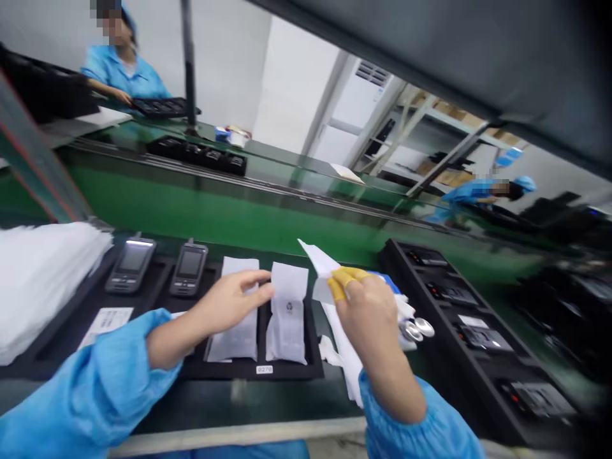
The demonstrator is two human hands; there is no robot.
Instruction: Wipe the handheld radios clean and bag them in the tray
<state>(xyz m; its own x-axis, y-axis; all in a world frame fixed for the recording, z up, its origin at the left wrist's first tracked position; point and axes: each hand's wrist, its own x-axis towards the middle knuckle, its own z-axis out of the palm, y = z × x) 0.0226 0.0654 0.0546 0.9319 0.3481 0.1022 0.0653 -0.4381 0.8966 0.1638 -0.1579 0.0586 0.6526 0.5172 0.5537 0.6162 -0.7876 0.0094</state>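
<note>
My right hand (366, 312), with yellow finger cots on its fingertips, pinches a thin white sheet (321, 260); whether it is paper or a flat bag I cannot tell. My left hand (236, 305) is open, thumb and fingers apart, over a white bag (234, 344) in a black foam tray (296, 373). Just right of its fingertips lies another white bag (288, 319), printed with a small recycling mark. Two dark handheld devices with screens, one farther left (131, 264) and one nearer (189, 269), rest uncovered in the tray's left part.
A stack of white sheets or bags (43, 280) stands at the left. To the right, a long black tray (459, 357) holds several devices, with silver round pieces (418, 328) beside it. Beyond the green divider (215, 210), co-workers in blue sit by a far bench.
</note>
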